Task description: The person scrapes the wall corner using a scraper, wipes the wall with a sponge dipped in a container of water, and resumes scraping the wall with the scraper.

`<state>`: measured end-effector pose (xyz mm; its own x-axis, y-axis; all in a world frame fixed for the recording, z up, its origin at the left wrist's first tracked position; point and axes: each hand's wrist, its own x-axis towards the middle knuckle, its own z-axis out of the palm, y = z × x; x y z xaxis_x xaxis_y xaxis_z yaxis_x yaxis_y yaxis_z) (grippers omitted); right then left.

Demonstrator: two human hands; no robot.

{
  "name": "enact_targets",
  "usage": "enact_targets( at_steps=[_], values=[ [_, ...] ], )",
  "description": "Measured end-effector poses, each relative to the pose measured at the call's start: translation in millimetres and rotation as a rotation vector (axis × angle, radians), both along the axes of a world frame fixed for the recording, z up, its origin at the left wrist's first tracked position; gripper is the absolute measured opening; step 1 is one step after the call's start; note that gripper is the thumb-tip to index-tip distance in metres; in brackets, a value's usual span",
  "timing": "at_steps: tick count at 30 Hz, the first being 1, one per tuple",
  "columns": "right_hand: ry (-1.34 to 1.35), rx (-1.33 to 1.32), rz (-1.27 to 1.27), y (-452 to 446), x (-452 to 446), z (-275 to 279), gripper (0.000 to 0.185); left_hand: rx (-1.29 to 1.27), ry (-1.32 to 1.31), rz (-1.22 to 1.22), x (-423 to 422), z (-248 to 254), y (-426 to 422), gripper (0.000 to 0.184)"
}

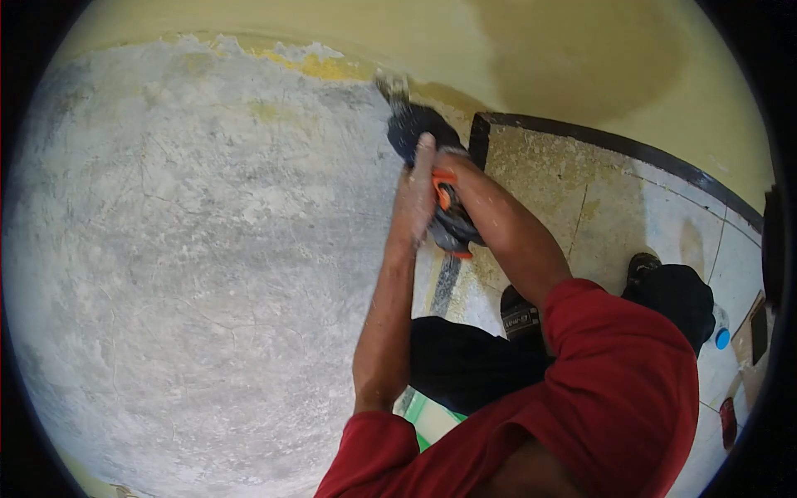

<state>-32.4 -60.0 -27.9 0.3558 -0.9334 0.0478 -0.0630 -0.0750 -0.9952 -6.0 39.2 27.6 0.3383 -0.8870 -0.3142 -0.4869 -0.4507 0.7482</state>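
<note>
Broadly bared to grey on wall (pixel 224 224), leaving yellow paint (pixel 324 66) along top; gripping tool (pixel 446 196) with left hand (pixel 413 202), cannot tell for right hand (pixel 449 159).

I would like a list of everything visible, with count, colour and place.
Bare wall patch: 1, grey, left
Painted wall: 1, yellowish, top
Border strips: 2, black, floor edges
Tiled floor: 1, pale, right
Bottle: 1, blue-capped, right
Flat piece: 1, brown, far right
Unclear object: 1, red, lower right
Unclear shape: 1, dark, right edge
Unclear item: 1, green-white, bottom
Tool: 1, black-orange, centre
Footwear: 2, black, floor
Trousers: 1, black, below centre
Shirt: 1, red, bottom
Left hand: 1, dusty, centre
Right hand: 1, blurred, seemingly dark-gloved, centre
</note>
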Motion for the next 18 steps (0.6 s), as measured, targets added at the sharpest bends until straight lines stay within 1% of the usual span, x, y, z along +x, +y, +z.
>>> enact_targets(
  at_steps=[1, 2, 3, 4, 6, 7, 8, 9, 10, 11, 12, 14, 15, 16, 18],
  values=[
    [-0.081, -0.157, 0.013, -36, 80, -109, 0.041, 0.002, 0.093, 0.049, 4, -2, -3, 0.076],
    [-0.082, -0.155, 0.023, -23, 67, -92, 0.041, -0.003, 0.176, 0.093, 8, -1, -4, 0.078],
    [-0.034, -0.219, -0.079, -7, 39, -53, 0.040, 0.039, 0.172, 0.039, 9, 3, -2, 0.078],
    [0.016, -0.285, -0.190, -2, 22, -27, 0.040, 0.031, 0.167, 0.030, 9, 4, -1, 0.078],
    [0.061, -0.266, -0.179, -16, 31, -28, 0.040, -0.034, 0.073, 0.000, 6, 0, 1, 0.076],
    [0.108, -0.230, -0.140, -16, 42, -39, 0.041, -0.007, 0.151, -0.001, 5, 7, 2, 0.077],
    [0.151, -0.196, -0.096, -13, 54, -51, 0.041, 0.001, 0.156, 0.015, 5, 6, 4, 0.077],
    [0.044, -0.190, -0.107, -8, 53, -54, 0.042, 0.037, 0.117, 0.005, 3, 9, 4, 0.078],
    [0.040, -0.191, -0.100, -8, 52, -55, 0.042, 0.070, 0.072, -0.010, 1, 14, 5, 0.078],
    [0.171, -0.267, -0.016, -13, 51, -52, 0.043, 0.131, -0.042, -0.025, -3, 20, 8, 0.078],
    [0.306, -0.343, 0.064, -16, 46, -46, 0.044, 0.125, -0.048, -0.028, -2, 19, 7, 0.078],
    [0.301, -0.342, 0.067, -4, 30, -38, 0.044, -0.028, 0.014, 0.026, 2, 8, 9, 0.078],
    [0.291, -0.338, 0.073, -1, 28, -40, 0.044, -0.013, 0.141, 0.005, 4, 7, 7, 0.078],
    [0.279, -0.335, 0.073, 0, 26, -40, 0.043, -0.015, 0.141, 0.006, 3, 7, 10, 0.078],
    [0.240, -0.333, 0.050, -3, 26, -32, 0.042, 0.032, 0.040, -0.030, 1, 11, 10, 0.078]
  ],
)
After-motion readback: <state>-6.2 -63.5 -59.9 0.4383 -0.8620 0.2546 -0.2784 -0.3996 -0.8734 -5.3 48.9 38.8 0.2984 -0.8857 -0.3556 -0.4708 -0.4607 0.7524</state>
